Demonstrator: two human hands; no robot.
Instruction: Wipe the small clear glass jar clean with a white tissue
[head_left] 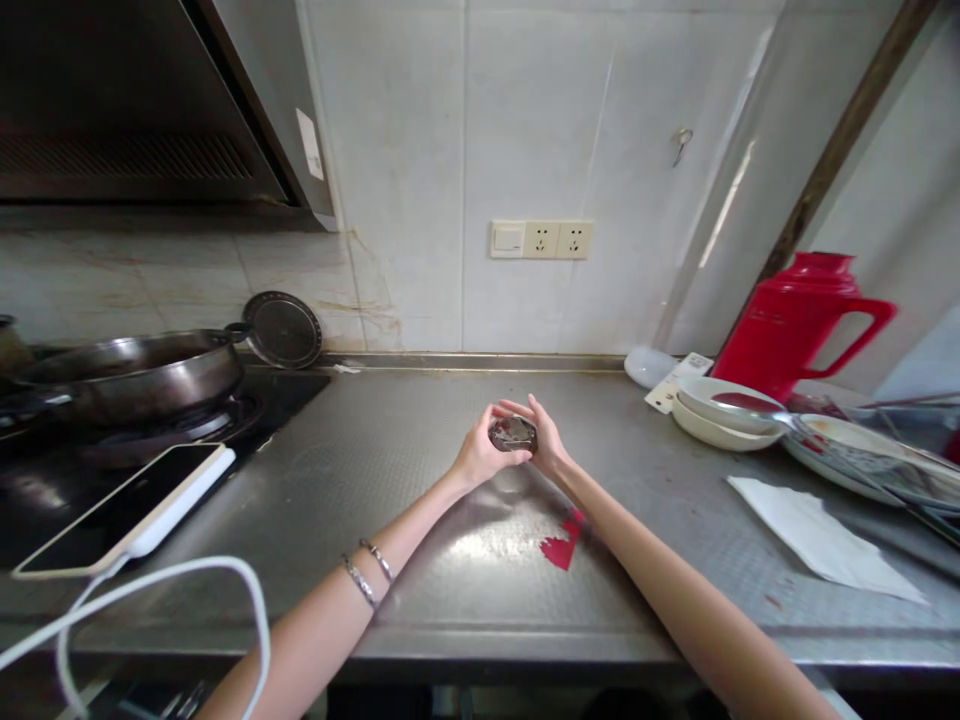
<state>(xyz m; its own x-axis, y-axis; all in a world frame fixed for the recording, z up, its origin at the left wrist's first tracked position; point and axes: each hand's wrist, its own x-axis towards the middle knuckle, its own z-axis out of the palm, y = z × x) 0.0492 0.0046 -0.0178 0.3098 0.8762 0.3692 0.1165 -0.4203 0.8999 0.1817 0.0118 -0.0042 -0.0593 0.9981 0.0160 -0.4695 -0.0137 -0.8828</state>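
A small, round, dark shiny object (514, 434) with a mottled face is held between my two hands over the middle of the steel counter (390, 430). Its exact kind is too small to make out. My left hand (481, 448) curls round its left side, thumb along the near edge. On the other side, the fingers and palm of my right hand (547, 436) close against it. A torn piece of red paper (560, 548) lies on the counter below, beside my right forearm. Two silver bracelets (360, 578) circle my left forearm.
To the left, a steel pan (150, 375) stands on the black stove (281, 415), near a phone (124, 510) with a white cable (214, 565). At right are stacked bowls (724, 425), a red thermos jug (795, 325), dishes (847, 465) and a white napkin (821, 535).
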